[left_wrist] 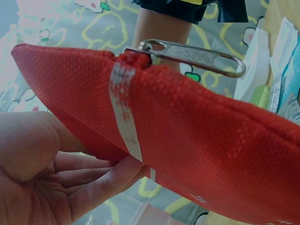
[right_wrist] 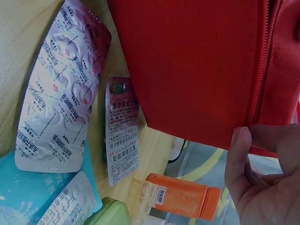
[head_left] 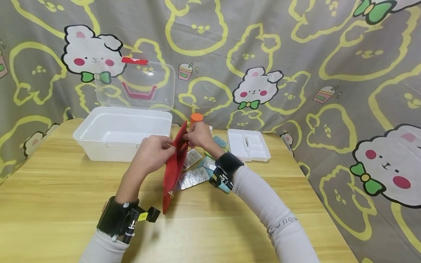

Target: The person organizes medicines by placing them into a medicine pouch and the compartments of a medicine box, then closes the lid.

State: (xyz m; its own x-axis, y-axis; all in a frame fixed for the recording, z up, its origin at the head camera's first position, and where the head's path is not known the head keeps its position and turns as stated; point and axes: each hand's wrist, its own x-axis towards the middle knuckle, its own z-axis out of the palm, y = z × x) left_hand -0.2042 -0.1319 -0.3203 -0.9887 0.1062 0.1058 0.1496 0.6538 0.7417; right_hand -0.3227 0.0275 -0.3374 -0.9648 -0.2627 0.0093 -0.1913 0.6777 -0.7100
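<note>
A red fabric zip pouch (head_left: 171,171) is held on edge above the table, its mouth gaping in the head view. My left hand (head_left: 152,152) grips one side panel, thumb and fingers on either face. My right hand (head_left: 200,135) pinches the far top corner beside the zipper (right_wrist: 260,79). A metal zipper pull (left_wrist: 197,58) hangs at the near end. Below the pouch lie a large silver blister pack (right_wrist: 61,93), a smaller printed blister pack (right_wrist: 123,136) and a light-blue packet (right_wrist: 21,187). Behind the right hand stands an orange bottle (head_left: 196,117).
A white plastic box (head_left: 115,149) with its clear lid (head_left: 135,86) raised stands at the back left. At the back right is a white compartment tray (head_left: 236,140). A patterned curtain (head_left: 210,33) hangs behind the wooden table (head_left: 59,204).
</note>
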